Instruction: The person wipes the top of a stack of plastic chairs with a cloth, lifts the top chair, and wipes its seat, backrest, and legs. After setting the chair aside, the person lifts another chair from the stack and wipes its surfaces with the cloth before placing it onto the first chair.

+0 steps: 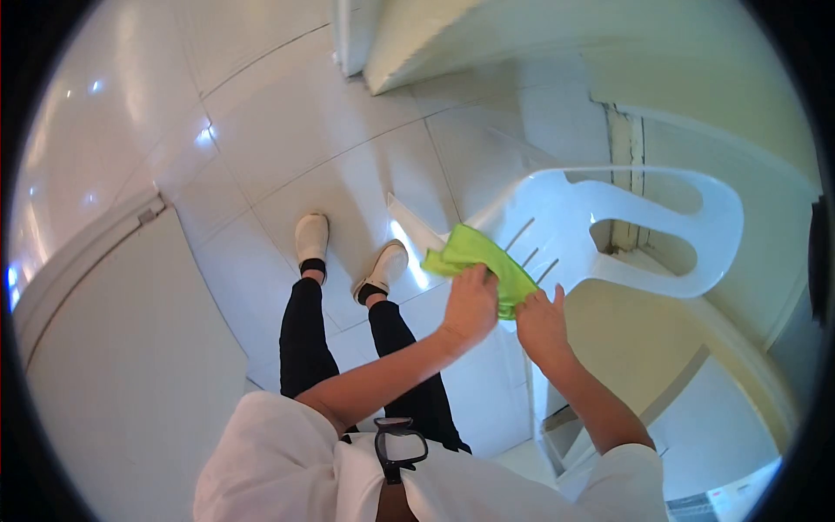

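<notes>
A bright green cloth [484,250] is stretched between my two hands, over the seat of a white plastic chair [564,207]. My left hand [470,304] is closed on the cloth's near edge, its fingers curled into the fabric. At the cloth's right corner my right hand [541,326] pinches it, with the thumb raised toward the chair. Several narrow slots show in the chair's surface just beyond the cloth. The chair's back, with large cut-out openings, points to the right.
White floor tiles [287,165] lie around my shoes [383,270]. A pale panel [122,339] stands at the left. A cream wall [696,61] runs behind the chair, and a door edge [352,39] is at the top. Glasses [400,448] hang from my shirt collar.
</notes>
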`<state>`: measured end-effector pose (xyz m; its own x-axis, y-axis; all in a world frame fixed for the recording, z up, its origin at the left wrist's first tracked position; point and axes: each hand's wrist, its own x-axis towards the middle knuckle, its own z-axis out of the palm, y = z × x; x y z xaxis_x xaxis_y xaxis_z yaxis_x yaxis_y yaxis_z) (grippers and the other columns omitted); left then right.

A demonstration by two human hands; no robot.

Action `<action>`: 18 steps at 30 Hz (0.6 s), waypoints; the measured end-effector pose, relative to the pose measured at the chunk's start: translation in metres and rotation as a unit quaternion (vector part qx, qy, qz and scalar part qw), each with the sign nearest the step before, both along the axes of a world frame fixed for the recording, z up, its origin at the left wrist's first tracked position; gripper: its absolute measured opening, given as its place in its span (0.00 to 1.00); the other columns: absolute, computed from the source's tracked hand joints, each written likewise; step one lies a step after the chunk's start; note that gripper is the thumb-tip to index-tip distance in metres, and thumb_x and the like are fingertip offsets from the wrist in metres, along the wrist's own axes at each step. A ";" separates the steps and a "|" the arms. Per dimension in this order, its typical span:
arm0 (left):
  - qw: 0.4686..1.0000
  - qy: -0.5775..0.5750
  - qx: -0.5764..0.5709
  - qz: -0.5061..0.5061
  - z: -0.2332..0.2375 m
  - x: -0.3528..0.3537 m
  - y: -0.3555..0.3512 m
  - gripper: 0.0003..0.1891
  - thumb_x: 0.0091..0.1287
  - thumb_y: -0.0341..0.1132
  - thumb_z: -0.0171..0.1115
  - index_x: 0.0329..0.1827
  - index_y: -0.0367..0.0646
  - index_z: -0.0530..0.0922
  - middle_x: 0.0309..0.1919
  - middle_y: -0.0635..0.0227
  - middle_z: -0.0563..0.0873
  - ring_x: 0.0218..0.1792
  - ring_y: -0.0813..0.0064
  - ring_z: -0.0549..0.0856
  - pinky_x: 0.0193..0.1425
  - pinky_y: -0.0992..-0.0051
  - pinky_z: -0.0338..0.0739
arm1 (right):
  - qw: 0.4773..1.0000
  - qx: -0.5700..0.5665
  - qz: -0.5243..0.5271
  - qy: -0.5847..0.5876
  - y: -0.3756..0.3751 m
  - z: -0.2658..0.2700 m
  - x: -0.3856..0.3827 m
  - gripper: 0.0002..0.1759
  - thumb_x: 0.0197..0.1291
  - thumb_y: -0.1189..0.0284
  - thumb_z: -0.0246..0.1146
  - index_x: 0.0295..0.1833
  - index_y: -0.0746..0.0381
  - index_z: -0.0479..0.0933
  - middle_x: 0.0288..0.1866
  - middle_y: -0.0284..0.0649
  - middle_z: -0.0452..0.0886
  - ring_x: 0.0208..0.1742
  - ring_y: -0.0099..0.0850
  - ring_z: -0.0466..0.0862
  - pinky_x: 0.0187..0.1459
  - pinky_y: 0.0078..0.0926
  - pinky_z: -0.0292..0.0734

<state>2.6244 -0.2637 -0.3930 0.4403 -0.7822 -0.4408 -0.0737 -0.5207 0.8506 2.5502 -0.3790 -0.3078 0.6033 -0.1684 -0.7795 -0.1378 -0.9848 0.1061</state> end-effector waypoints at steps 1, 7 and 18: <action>1.000 -0.006 -0.004 -0.016 0.002 -0.015 -0.008 0.15 0.54 0.27 0.60 0.45 0.33 0.79 0.56 0.45 0.73 0.58 0.47 0.74 0.60 0.56 0.69 | 1.000 -0.004 -0.016 -0.006 0.001 0.004 -0.022 0.08 0.53 0.77 0.57 0.33 0.60 0.82 0.37 0.42 0.77 0.47 0.37 0.77 0.64 0.62 0.58; 0.933 -0.301 0.057 -0.188 -0.071 -0.052 -0.043 0.30 0.65 0.38 0.51 0.70 0.34 0.64 0.73 0.47 0.57 0.74 0.54 0.55 0.74 0.49 0.48 | 0.835 0.141 -0.430 -0.314 0.022 -0.104 -0.095 0.20 0.61 0.76 0.56 0.59 0.66 0.72 0.64 0.51 0.68 0.67 0.50 0.67 0.69 0.61 0.53; 0.853 -0.480 -0.027 -0.201 -0.114 -0.029 -0.218 0.34 0.66 0.45 0.52 0.74 0.40 0.59 0.74 0.46 0.54 0.75 0.51 0.52 0.74 0.45 0.43 | 0.808 -0.004 -0.325 -0.492 -0.146 -0.211 -0.086 0.26 0.59 0.73 0.60 0.65 0.52 0.70 0.65 0.39 0.69 0.72 0.40 0.63 0.69 0.57 0.56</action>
<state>2.5951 -0.4819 -0.5066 0.2699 -0.9628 0.0134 -0.9139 -0.2518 0.3185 2.4645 -0.5251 -0.5184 0.7124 -0.7012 0.0269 -0.6463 -0.6706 -0.3640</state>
